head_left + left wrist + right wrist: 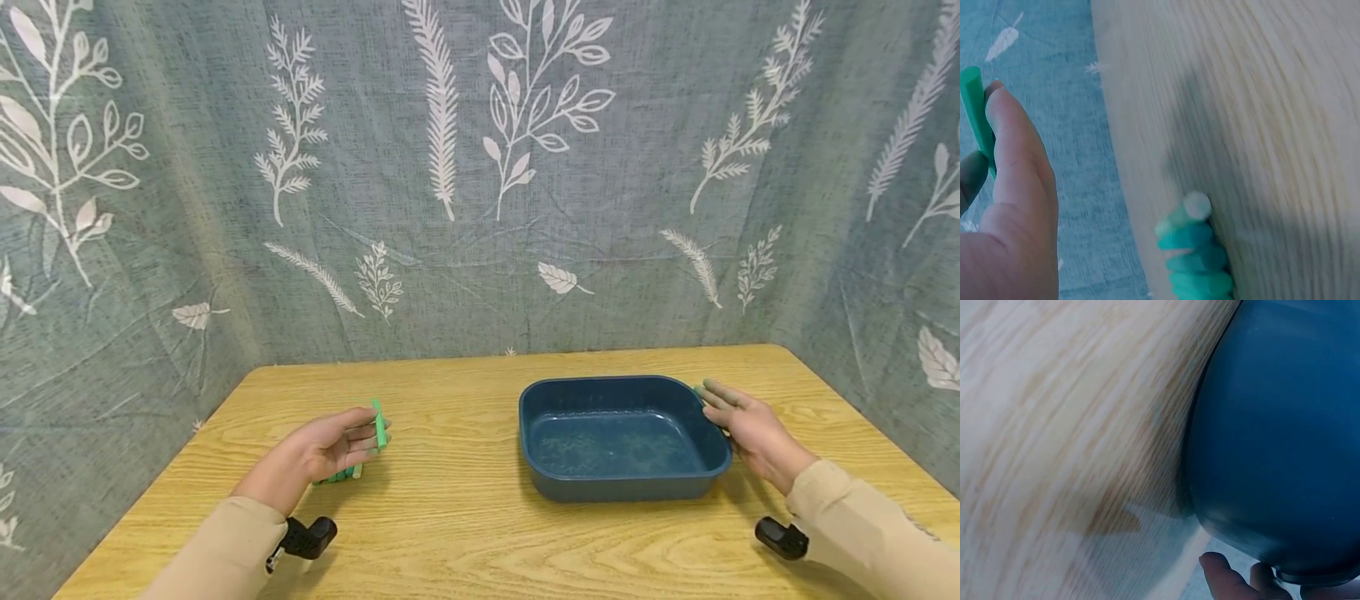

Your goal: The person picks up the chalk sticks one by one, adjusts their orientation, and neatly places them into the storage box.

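My left hand (347, 442) is raised over the left part of the table, pinching a slim green stick (379, 425) between thumb and fingers. In the left wrist view the green stick (977, 119) stands nearly upright, its blunt end upward. Below that hand lies a row of short green and teal sticks (1200, 259), one with a pale end; the hand partly hides them in the head view. At the right, my right hand (753, 429) has its fingers extended along the right end of a dark blue rectangular basin (630, 489). Its fingertips (1215, 565) are right at the basin's outer wall.
The wood-grained table (450, 533) carries the basin right of centre, with bare wood visible inside no part of it. A grey-green curtain (465, 292) with white leaf prints surrounds the table's back and sides. Black wrist cameras (311, 537) sit under both sleeves.
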Demonstrator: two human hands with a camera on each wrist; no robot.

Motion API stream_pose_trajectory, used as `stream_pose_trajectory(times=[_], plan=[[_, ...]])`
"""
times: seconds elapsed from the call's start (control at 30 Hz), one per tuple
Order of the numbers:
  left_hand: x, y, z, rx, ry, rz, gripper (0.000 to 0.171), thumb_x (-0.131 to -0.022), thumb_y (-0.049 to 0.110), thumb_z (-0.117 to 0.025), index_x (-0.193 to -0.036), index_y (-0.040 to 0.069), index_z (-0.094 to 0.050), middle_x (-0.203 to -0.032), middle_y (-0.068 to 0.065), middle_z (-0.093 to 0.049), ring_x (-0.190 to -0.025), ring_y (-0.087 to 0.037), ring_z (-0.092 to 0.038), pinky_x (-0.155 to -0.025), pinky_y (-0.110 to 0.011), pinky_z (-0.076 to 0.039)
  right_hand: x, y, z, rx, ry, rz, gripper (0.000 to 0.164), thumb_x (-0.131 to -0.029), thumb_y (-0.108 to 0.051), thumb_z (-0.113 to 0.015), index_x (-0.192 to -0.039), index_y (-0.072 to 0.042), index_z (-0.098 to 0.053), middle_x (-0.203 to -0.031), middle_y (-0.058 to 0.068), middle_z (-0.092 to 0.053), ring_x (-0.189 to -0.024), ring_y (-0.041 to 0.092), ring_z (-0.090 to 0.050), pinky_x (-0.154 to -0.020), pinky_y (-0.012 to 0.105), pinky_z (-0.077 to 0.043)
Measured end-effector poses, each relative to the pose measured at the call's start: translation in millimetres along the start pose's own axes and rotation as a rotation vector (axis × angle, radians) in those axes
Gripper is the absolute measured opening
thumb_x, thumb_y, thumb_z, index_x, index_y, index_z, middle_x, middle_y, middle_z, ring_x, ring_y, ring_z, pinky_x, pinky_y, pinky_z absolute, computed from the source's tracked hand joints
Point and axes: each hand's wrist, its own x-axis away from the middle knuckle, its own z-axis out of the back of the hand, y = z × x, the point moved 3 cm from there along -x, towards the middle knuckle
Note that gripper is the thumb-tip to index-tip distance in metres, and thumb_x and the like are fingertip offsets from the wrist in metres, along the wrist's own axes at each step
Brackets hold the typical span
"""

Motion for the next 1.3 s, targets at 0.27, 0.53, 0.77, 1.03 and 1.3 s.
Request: stream_pose_trajectory(times=[0.27,0.53,0.77,1.03,1.3], plan=[[-5.1,0.8,-21.9,-0.013,0.002,-0.009,0.053,-0.105,0.019,-0.045,-0.147,-0.006,-0.024,-0.104,-0.005,-0.062,-0.087,-0.012,-0.067,-0.093,-0.03,-0.053,1,1,0,0.016,0.008,-0.004,0.061,-0.107,-0.009,-0.034,-0.154,-0.003,0.004,-0.158,0.023,0.001,-0.142,0.048,-0.005,-0.113,0.056,-0.028],[-11.9,3.3,-44.2,-0.022,-0.018,0.0,0.044,-0.105,0.018,-0.045,-0.141,-0.004,-0.033,-0.109,-0.008,-0.06,-0.088,-0.013,-0.067,-0.092,-0.029,-0.053,1,1,-1,0.007,-0.001,-0.004,0.062,-0.107,-0.009,-0.035,-0.154,-0.003,0.005,-0.158,0.023,0.002,-0.142,0.048,-0.005,-0.113,0.057,-0.026],[-18.8,3.8,-64.1,-0.04,-0.031,0.012,0.046,-0.106,0.017,-0.043,-0.144,-0.005,-0.03,-0.124,-0.017,-0.056,-0.088,-0.014,-0.066,-0.091,-0.027,-0.053,1,2,-1,-0.005,-0.003,0.001,0.062,-0.106,-0.009,-0.035,-0.154,-0.002,0.005,-0.158,0.023,0.002,-0.142,0.048,-0.004,-0.113,0.058,-0.024],[-29.3,7.9,-89.0,-0.019,-0.033,0.036,0.043,-0.105,0.016,-0.043,-0.143,-0.004,-0.035,-0.15,-0.028,-0.032,-0.088,-0.015,-0.066,-0.09,-0.026,-0.054,0,1,0,-0.003,0.007,-0.002,0.061,-0.107,-0.009,-0.034,-0.154,-0.003,0.005,-0.158,0.023,0.001,-0.142,0.047,-0.004,-0.113,0.058,-0.023],[-40.8,13.2,-114.6,-0.03,-0.035,0.057,0.042,-0.106,0.015,-0.042,-0.142,-0.004,-0.037,-0.148,-0.028,-0.035,-0.117,-0.032,-0.059,-0.088,-0.026,-0.054,-1,1,-1,-0.015,0.013,0.005,0.062,-0.106,-0.008,-0.034,-0.154,-0.002,0.005,-0.158,0.023,0.002,-0.142,0.048,-0.003,-0.114,0.058,-0.021]])
